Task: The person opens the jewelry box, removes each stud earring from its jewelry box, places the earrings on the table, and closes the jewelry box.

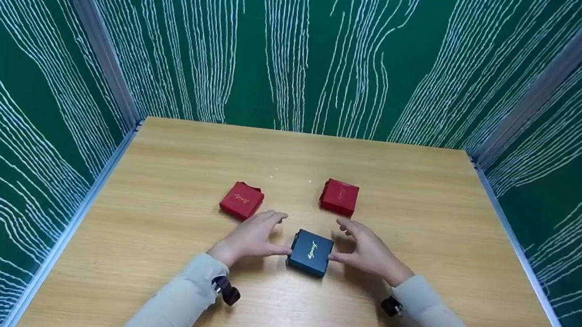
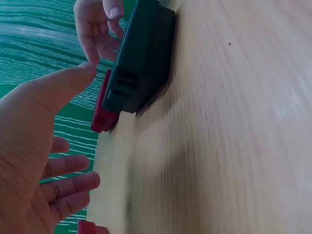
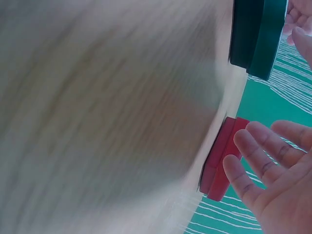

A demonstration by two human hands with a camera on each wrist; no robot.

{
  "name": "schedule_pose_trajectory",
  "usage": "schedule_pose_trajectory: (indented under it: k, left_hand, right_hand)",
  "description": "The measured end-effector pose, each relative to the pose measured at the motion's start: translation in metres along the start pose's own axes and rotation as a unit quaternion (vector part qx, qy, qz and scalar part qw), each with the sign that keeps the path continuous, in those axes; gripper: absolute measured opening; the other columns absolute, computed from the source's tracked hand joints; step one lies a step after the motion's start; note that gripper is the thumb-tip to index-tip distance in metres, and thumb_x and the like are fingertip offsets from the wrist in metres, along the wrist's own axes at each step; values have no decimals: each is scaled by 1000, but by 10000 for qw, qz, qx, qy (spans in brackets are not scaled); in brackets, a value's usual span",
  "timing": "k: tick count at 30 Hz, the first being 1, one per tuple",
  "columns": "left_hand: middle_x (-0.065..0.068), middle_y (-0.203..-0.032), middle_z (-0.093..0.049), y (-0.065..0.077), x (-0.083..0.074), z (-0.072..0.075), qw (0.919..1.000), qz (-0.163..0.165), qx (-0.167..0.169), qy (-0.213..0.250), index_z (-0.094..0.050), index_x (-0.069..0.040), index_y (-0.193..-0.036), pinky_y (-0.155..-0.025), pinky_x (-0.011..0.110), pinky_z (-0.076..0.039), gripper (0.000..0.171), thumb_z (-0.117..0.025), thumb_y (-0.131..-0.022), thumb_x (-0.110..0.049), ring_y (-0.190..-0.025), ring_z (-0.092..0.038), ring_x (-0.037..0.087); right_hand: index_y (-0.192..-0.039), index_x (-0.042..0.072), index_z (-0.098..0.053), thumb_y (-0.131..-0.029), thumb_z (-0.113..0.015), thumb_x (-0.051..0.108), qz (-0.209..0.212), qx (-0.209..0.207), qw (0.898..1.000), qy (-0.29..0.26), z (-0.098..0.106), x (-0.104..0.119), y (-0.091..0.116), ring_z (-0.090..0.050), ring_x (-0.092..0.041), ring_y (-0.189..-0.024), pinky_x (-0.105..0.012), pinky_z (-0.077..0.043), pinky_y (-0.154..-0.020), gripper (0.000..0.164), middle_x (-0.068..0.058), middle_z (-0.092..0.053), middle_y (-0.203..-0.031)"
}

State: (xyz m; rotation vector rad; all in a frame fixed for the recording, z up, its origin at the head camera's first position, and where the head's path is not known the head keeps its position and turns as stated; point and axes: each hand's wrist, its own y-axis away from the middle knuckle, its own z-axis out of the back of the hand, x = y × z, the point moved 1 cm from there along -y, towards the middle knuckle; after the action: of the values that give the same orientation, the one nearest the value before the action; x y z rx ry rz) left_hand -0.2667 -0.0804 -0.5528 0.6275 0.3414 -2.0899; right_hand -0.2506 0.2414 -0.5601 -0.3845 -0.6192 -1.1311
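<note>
A dark green-blue gift box [image 1: 310, 253] with gold script on its lid lies on the table between the two hands. On its left is my left hand [image 1: 257, 236], fingers spread, the thumb tip close to the box's side. My right hand [image 1: 370, 251] mirrors it on the right, its thumb tip by the opposite side. Whether either thumb touches the box I cannot tell. In both wrist views the fingers are loosely extended and hold nothing. Beyond the left fingertips lies a red box [image 1: 242, 200] with gold script; a second red box [image 1: 339, 196] lies beyond the right fingertips.
The wooden table [image 1: 163, 162] ends at a green wall [image 1: 249, 74] with white wavy lines, and similar panels rise at both sides. Metal posts [image 1: 97, 38] stand at the back corners. A few tiny white specks lie between the red boxes.
</note>
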Motion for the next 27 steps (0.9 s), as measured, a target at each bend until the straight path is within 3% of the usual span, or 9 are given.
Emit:
schedule_pose_trajectory:
  k: [9, 16, 22, 27]
  left_hand:
    - [11, -156, -63, -1, -10, -7, 9992, -4, 327, 228, -47, -7, -162, -128, 50, -45, 98, -86, -88, -57, -146, -58, 30]
    - [10, -143, -70, -3, -16, -13, 9981, 45, 536, 314, -52, -4, -158, -124, 44, -49, 95, -92, -84, -49, -135, -64, 27]
    - [8, -137, -72, -5, -18, -21, 9972, 16, 633, 394, -55, -5, -155, -122, 43, -50, 90, -94, -84, -44, -128, -65, 23]
    - [6, -144, -69, -6, -19, -24, 9955, 74, 738, 588, -53, -9, -157, -126, 43, -47, 87, -94, -86, -37, -133, -62, 22]
  right_hand:
    - [-163, 6, -48, -83, -92, 55, -108, 253, 9996, -39, -5, 8, 1, -59, -40, -139, -62, -51, -119, 103, -17, -59, -157]
    - [-160, 0, -49, -82, -94, 51, 145, 377, 9992, 5, -11, 10, 2, -60, -41, -136, -63, -49, -120, 103, -20, -62, -151]
    - [-160, -2, -48, -82, -94, 51, 292, 508, 9983, 20, -15, 12, 2, -55, -45, -143, -64, -44, -124, 105, -25, -57, -156]
    - [-160, -3, -47, -82, -94, 51, 446, 639, 9969, 48, -19, 12, 3, -54, -45, -145, -64, -44, -125, 106, -25, -56, -157]
